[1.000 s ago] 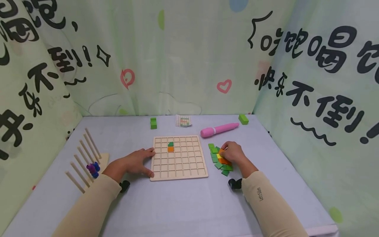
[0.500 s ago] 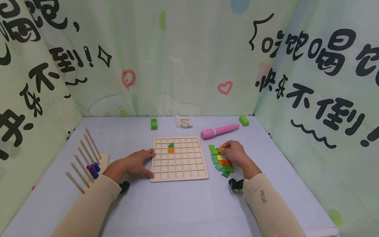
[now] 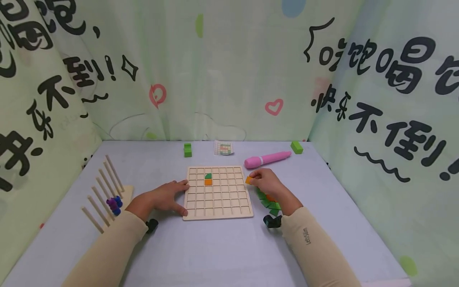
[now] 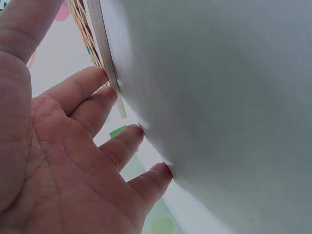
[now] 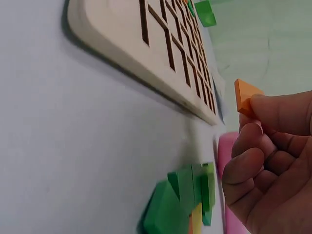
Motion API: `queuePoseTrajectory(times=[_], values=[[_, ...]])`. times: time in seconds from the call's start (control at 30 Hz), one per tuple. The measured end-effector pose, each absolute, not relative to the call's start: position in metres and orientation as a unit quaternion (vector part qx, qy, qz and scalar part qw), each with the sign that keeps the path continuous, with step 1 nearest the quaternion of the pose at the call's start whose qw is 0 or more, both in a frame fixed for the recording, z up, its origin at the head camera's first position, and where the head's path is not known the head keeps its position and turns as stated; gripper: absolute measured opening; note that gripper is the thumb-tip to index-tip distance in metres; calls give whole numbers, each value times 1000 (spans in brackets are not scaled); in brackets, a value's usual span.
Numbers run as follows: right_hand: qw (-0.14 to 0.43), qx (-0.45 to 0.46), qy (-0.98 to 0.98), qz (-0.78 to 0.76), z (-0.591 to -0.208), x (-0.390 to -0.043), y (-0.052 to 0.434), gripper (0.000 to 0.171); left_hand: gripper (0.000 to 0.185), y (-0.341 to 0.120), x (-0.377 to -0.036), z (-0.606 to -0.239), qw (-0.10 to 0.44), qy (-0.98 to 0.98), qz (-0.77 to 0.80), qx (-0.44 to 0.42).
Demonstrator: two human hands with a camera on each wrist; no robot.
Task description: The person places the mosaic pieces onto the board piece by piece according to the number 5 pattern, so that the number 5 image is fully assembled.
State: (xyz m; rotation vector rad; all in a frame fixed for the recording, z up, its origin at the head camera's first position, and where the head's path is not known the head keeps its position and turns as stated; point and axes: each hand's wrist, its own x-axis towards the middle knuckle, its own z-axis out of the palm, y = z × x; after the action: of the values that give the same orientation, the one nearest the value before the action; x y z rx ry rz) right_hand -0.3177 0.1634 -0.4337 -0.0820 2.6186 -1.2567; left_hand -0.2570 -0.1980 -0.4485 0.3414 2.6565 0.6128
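A wooden grid board (image 3: 217, 192) (image 5: 146, 53) lies mid-table with a green tile (image 3: 207, 175) and an orange tile (image 3: 207, 181) in two of its cells. My left hand (image 3: 168, 196) (image 4: 73, 161) rests flat on the table, fingers straight, touching the board's left edge (image 4: 105, 53). My right hand (image 3: 267, 182) (image 5: 273, 161) pinches an orange tile (image 3: 249, 180) (image 5: 245, 95) in the air by the board's right edge. A pile of green and orange tiles (image 3: 269, 201) (image 5: 185, 195) lies under that hand, partly hidden.
A pink pen-like toy (image 3: 267, 158) lies behind the right hand. Two green blocks (image 3: 187, 149) (image 3: 296, 146) and a small pattern card (image 3: 224, 148) sit at the back. A wooden peg rack with purple and blue beads (image 3: 107, 191) stands at the left. Printed curtains wall three sides.
My right hand has lifted an orange tile off the pile and carried it left to the board's right edge. The left hand has stayed put.
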Motion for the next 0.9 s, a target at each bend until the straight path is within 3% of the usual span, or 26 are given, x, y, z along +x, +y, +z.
queuePoseTrajectory(times=[0.9], values=[[132, -182, 909, -350, -443, -314, 45, 3, 101, -203, -261, -452, 195, 948, 214, 132]])
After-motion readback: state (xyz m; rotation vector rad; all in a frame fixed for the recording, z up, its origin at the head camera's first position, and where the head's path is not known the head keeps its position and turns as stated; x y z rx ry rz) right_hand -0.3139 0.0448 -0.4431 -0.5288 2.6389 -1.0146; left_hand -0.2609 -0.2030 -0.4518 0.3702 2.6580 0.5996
